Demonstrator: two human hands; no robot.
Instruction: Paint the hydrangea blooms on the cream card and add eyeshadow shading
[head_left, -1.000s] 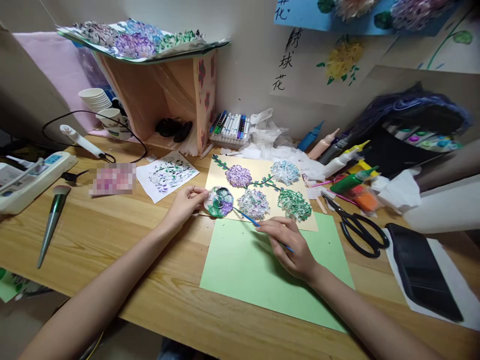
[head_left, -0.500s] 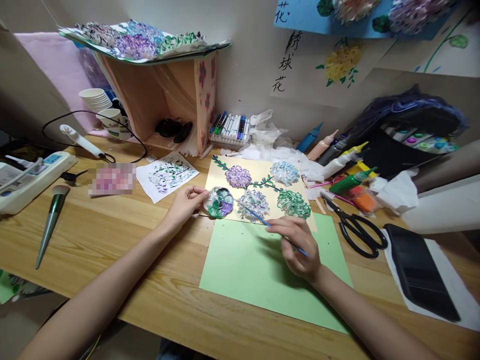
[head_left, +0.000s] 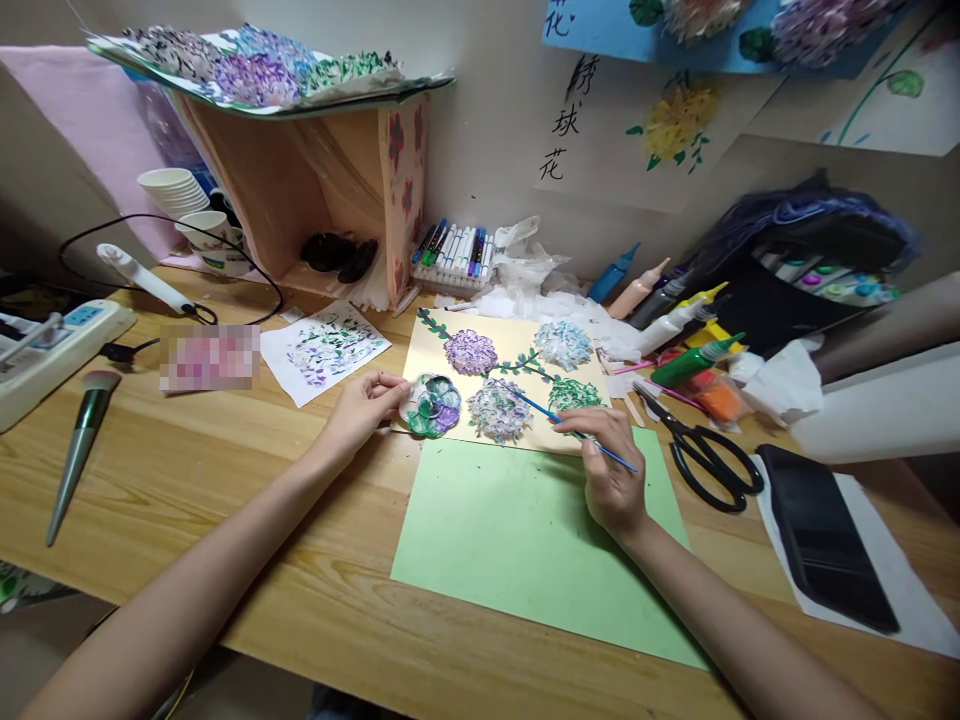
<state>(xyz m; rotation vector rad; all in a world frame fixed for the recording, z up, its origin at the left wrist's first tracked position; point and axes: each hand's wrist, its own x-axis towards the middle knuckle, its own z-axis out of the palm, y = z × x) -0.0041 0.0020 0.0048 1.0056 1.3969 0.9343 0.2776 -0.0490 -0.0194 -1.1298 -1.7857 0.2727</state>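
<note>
My left hand (head_left: 373, 400) pinches the edge of a small round paint palette (head_left: 433, 406) smeared with green, purple and dark paint. The palette sits over the left edge of a cream sheet (head_left: 525, 330) bearing purple, blue, white-lilac and green textured flowers joined by a leafy vine. In my right hand (head_left: 609, 465) is a thin blue paintbrush (head_left: 553, 417), gripped like a pen. Its tip is at the upper right of the white-lilac flower (head_left: 499, 410); whether it touches I cannot tell. My right hand partly covers the green flower (head_left: 576, 396). Under the cream sheet lies a light green sheet (head_left: 525, 540).
Black scissors (head_left: 709, 455) and a phone (head_left: 825, 540) lie to the right. Paint bottles (head_left: 694, 362) and crumpled tissue (head_left: 786, 382) stand behind. Boxed markers (head_left: 454, 255) are at the back. A speckled paper (head_left: 324, 350), a makeup brush (head_left: 84, 450) and a power strip (head_left: 67, 360) lie left.
The brush tip has moved from beside the palette, up and right to the upper right of the white-lilac flower. My right hand shifted right; the whole view slid slightly left.
</note>
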